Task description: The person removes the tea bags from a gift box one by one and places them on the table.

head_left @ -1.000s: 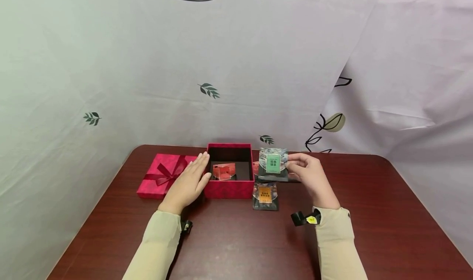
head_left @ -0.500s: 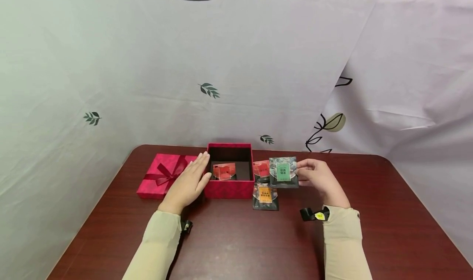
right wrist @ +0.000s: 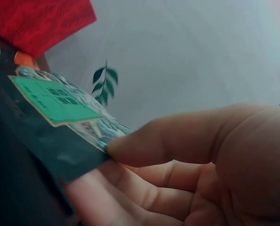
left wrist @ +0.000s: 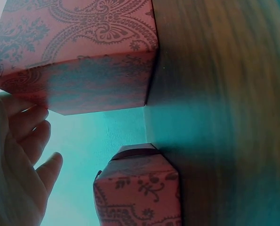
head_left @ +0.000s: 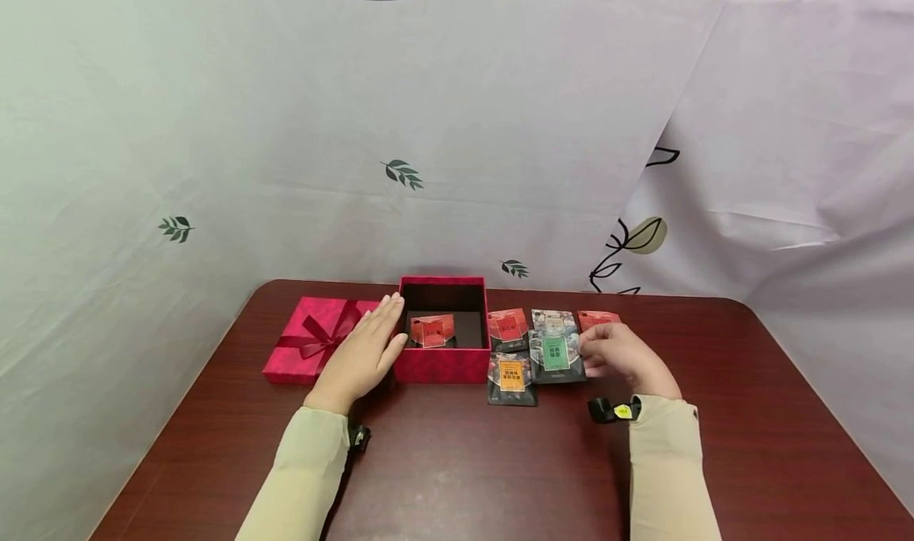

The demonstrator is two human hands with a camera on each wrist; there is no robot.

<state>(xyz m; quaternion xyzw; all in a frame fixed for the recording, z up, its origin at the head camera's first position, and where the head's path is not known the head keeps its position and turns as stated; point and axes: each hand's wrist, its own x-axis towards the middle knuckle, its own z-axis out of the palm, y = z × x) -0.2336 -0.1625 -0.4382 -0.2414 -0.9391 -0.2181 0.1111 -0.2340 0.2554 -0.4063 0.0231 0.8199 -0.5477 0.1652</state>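
Note:
My right hand [head_left: 620,357] pinches the right edge of a tea sachet with a green label [head_left: 556,356] between thumb and fingers. In the right wrist view the green-label sachet [right wrist: 60,117] is tilted. It overlaps another sachet with a pale patterned top [head_left: 554,320] behind it. My left hand [head_left: 362,351] lies with straight fingers along the left side of an uncovered red gift box [head_left: 443,366]; the left wrist view shows its fingers by the patterned box wall [left wrist: 97,84]. Inside the box is a sachet with a red label [head_left: 432,332].
Left of the box lies its red lid [head_left: 300,351] with a ribbon bow. Right of it are a red sachet [head_left: 508,329], an orange-label sachet [head_left: 512,378] in front, and another red sachet [head_left: 598,319] partly behind my right hand. A fabric backdrop [head_left: 457,128] rises behind the table.
My right hand has carried the green-label sachet rightward and down toward the near side, uncovering the red sachets and the pale-topped one behind. The left hand has stayed at the box.

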